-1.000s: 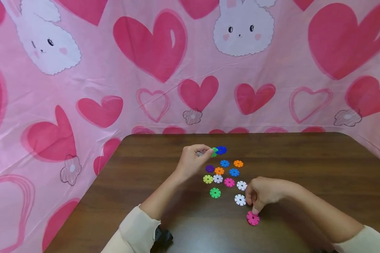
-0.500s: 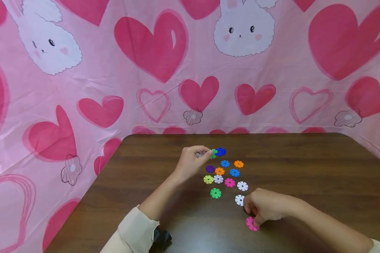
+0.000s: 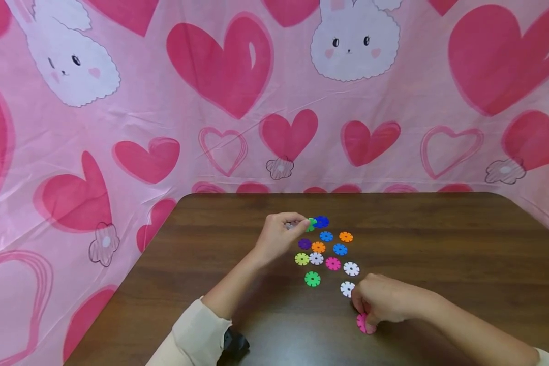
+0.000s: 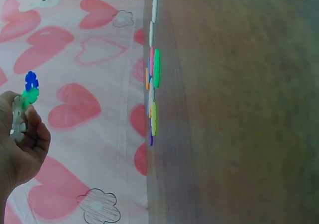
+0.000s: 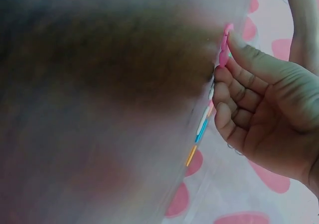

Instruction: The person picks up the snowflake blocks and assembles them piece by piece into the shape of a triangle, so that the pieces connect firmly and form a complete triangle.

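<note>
My left hand (image 3: 279,236) is raised over the far part of the table, pinching a joined chain of notched plastic discs. A green disc (image 3: 311,224) and a blue disc (image 3: 322,221) stick out past the fingertips. In the left wrist view a whitish disc (image 4: 19,128) shows within the same hand. Near the front, my right hand (image 3: 389,299) pinches a pink disc (image 3: 362,323) at the table surface; thumb and fingers cover part of it. The right wrist view shows that pink disc (image 5: 224,47) edge-on at the fingertips. A white disc (image 3: 346,289) lies right beside the right hand's fingers.
Several loose discs lie flat between the hands, among them a green disc (image 3: 312,278), a yellow-green disc (image 3: 302,259), a purple disc (image 3: 304,244) and an orange disc (image 3: 346,237). Behind the brown table (image 3: 201,218) hangs a pink heart-patterned cloth (image 3: 297,96).
My right hand has come nearer the front edge, and the pink disc shifted slightly with it; its fingers now cover more of the disc. The left hand holds its chain almost unmoved.
</note>
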Action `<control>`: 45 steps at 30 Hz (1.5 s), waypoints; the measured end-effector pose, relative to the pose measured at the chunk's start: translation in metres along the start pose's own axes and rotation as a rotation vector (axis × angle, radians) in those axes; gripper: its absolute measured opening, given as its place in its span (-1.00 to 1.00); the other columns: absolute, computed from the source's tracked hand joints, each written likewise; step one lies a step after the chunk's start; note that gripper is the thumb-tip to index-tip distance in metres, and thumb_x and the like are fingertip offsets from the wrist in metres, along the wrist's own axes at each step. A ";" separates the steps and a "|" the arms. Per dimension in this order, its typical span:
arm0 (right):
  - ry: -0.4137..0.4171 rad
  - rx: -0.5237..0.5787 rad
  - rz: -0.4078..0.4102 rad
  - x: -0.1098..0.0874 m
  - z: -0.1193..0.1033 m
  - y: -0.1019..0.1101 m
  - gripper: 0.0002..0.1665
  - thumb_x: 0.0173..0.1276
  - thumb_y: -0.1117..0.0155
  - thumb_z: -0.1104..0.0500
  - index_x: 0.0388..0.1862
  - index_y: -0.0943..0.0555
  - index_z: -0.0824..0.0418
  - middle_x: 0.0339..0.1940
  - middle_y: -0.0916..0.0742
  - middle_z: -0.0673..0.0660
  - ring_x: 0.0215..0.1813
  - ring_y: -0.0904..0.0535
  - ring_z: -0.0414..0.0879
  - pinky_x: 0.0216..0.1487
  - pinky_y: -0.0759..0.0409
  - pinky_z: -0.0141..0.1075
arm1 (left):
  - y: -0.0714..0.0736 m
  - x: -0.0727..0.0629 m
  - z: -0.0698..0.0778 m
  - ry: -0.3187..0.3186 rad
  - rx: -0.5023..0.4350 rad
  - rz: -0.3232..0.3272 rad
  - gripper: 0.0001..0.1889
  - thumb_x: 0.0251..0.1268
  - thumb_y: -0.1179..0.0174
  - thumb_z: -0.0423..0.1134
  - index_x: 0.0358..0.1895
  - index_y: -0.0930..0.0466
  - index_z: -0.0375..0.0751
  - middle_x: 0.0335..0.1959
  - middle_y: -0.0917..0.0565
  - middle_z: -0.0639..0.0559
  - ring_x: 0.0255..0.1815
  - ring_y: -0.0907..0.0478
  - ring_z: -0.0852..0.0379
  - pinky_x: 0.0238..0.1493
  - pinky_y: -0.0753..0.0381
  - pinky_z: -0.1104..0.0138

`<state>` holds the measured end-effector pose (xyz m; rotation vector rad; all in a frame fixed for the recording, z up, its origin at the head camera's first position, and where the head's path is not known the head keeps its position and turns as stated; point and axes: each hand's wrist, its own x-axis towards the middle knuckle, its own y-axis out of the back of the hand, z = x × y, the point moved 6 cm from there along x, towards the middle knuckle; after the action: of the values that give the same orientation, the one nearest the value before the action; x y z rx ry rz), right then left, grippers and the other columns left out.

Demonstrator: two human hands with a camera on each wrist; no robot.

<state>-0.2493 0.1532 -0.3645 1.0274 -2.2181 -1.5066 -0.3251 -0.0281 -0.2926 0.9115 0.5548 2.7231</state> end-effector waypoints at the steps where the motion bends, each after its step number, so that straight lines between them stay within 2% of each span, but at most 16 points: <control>1: 0.008 0.007 0.007 0.000 0.001 0.002 -0.70 -0.10 -0.54 0.16 -0.64 -0.51 -0.03 -0.71 -0.48 -0.24 -0.60 -0.36 -0.35 -0.59 -0.40 -0.44 | -0.001 0.001 -0.006 -0.006 -0.002 0.002 -0.84 0.23 -0.22 -0.23 -0.37 -0.71 -0.24 -0.53 -0.66 -0.02 -0.58 -0.42 0.18 -0.58 -0.47 0.40; 6: 0.048 0.068 0.083 0.001 0.005 0.015 -0.71 0.00 -0.46 0.24 -0.65 -0.50 -0.02 -0.71 -0.48 -0.24 -0.62 -0.35 -0.36 -0.61 -0.39 -0.45 | -0.002 0.000 -0.006 -0.003 0.010 -0.015 -0.84 0.23 -0.22 -0.22 -0.37 -0.71 -0.23 -0.52 -0.66 0.00 -0.56 -0.44 0.21 -0.54 -0.51 0.39; 8: 0.061 0.075 0.150 0.001 0.007 0.022 -0.70 0.03 -0.45 0.24 -0.64 -0.48 -0.01 -0.72 -0.48 -0.24 -0.63 -0.33 -0.37 -0.62 -0.38 -0.45 | -0.002 0.000 -0.006 0.002 0.011 -0.030 -0.85 0.23 -0.22 -0.23 -0.37 -0.71 -0.22 -0.52 -0.66 0.05 -0.56 -0.45 0.23 -0.52 -0.53 0.38; 11: 0.055 0.066 0.316 0.000 0.010 0.036 -0.73 0.06 -0.43 0.26 -0.61 -0.50 0.01 -0.70 -0.49 -0.22 -0.61 -0.33 -0.36 -0.61 -0.38 -0.45 | -0.003 -0.001 -0.005 -0.007 -0.001 -0.068 -0.86 0.22 -0.22 -0.25 -0.35 -0.71 -0.24 -0.51 -0.66 0.07 -0.55 -0.47 0.23 -0.52 -0.54 0.37; 13: 0.026 0.068 0.461 -0.001 0.012 0.046 -0.76 0.05 -0.43 0.27 -0.58 -0.52 0.04 -0.66 -0.51 -0.20 -0.59 -0.35 -0.33 -0.60 -0.42 -0.44 | -0.005 -0.001 -0.004 -0.020 -0.017 -0.104 -0.87 0.21 -0.23 -0.27 -0.34 -0.71 -0.26 -0.50 -0.66 0.07 -0.55 -0.48 0.21 -0.52 -0.55 0.36; 16: -0.026 0.109 0.682 -0.005 0.014 0.058 -0.79 0.02 -0.44 0.32 -0.54 -0.56 0.09 -0.62 -0.57 -0.14 -0.56 -0.41 -0.27 -0.56 -0.48 -0.42 | -0.009 -0.003 -0.003 -0.040 -0.042 -0.158 -0.88 0.21 -0.23 -0.30 -0.34 -0.70 -0.29 -0.50 -0.66 0.03 -0.56 -0.51 0.15 -0.52 -0.56 0.36; 18: -0.054 0.155 0.802 -0.009 0.014 0.063 -0.81 0.01 -0.45 0.32 -0.50 -0.59 0.12 -0.60 -0.61 -0.08 -0.57 -0.43 -0.23 -0.57 -0.48 -0.42 | -0.011 -0.004 -0.004 -0.041 -0.057 -0.181 -0.88 0.21 -0.23 -0.30 -0.34 -0.70 -0.29 -0.48 -0.66 0.01 -0.55 -0.52 0.14 -0.51 -0.57 0.36; 20: -0.064 0.202 0.893 -0.012 0.013 0.067 -0.84 0.03 -0.44 0.31 -0.46 -0.61 0.15 -0.58 -0.65 -0.02 -0.57 -0.45 -0.21 -0.58 -0.46 -0.42 | -0.012 -0.004 -0.004 -0.033 -0.062 -0.193 -0.88 0.21 -0.23 -0.31 -0.33 -0.70 -0.30 -0.47 -0.66 0.00 -0.55 -0.52 0.17 -0.50 -0.57 0.37; 23: -0.068 0.278 0.981 -0.014 0.013 0.070 -0.86 0.06 -0.42 0.31 -0.37 -0.64 0.22 -0.54 -0.68 0.05 -0.57 -0.49 -0.19 -0.60 -0.44 -0.44 | -0.014 -0.005 -0.004 -0.027 -0.054 -0.201 -0.88 0.20 -0.23 -0.32 -0.31 -0.70 -0.31 -0.46 -0.66 -0.03 -0.55 -0.48 0.23 -0.51 -0.55 0.40; 26: -0.063 0.335 1.038 -0.014 0.012 0.072 -0.85 0.08 -0.40 0.32 -0.32 -0.66 0.29 -0.51 -0.69 0.08 -0.53 -0.54 -0.17 -0.57 -0.45 -0.46 | -0.014 -0.006 0.000 -0.030 -0.046 -0.210 -0.88 0.20 -0.22 -0.37 -0.31 -0.68 -0.37 -0.46 -0.66 -0.10 -0.55 -0.46 0.23 -0.51 -0.53 0.43; 29: -0.057 0.364 1.059 -0.013 0.011 0.074 -0.86 0.10 -0.38 0.32 -0.32 -0.67 0.32 -0.49 -0.71 0.09 -0.50 -0.55 -0.18 -0.55 -0.45 -0.48 | -0.010 -0.009 0.017 -0.032 -0.042 -0.215 -0.89 0.19 -0.21 -0.41 -0.32 -0.67 -0.42 -0.46 -0.65 -0.14 -0.54 -0.44 0.24 -0.49 -0.51 0.45; 33: -0.046 0.385 1.048 -0.010 0.011 0.074 -0.86 0.10 -0.39 0.31 -0.32 -0.68 0.29 -0.48 -0.71 0.08 -0.48 -0.53 -0.16 -0.54 -0.43 -0.47 | -0.005 -0.012 0.035 -0.031 -0.041 -0.217 -0.89 0.20 -0.19 -0.43 -0.33 -0.66 -0.44 -0.47 -0.64 -0.16 -0.55 -0.42 0.25 -0.50 -0.51 0.45; 38: -0.028 0.377 1.043 -0.006 0.010 0.075 -0.88 0.08 -0.40 0.31 -0.36 -0.69 0.27 -0.48 -0.72 0.07 -0.47 -0.54 -0.22 -0.50 -0.46 -0.48 | -0.005 -0.012 0.039 -0.042 -0.037 -0.221 -0.89 0.20 -0.19 -0.43 -0.32 -0.66 -0.44 -0.46 -0.64 -0.16 -0.53 -0.45 0.24 -0.46 -0.53 0.43; 45: -0.005 0.379 1.047 -0.001 0.011 0.075 -0.91 0.08 -0.39 0.33 -0.39 -0.68 0.29 -0.50 -0.72 0.07 -0.48 -0.51 -0.27 -0.53 -0.44 -0.48 | -0.007 -0.011 0.041 -0.108 -0.027 -0.218 -0.90 0.20 -0.18 -0.44 -0.32 -0.66 -0.44 -0.44 -0.64 -0.15 -0.48 -0.48 0.23 -0.39 -0.56 0.42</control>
<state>-0.2851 0.1778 -0.3019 -0.1490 -2.4330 -0.6280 -0.2908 -0.0138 -0.2712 0.9269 0.5589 2.4658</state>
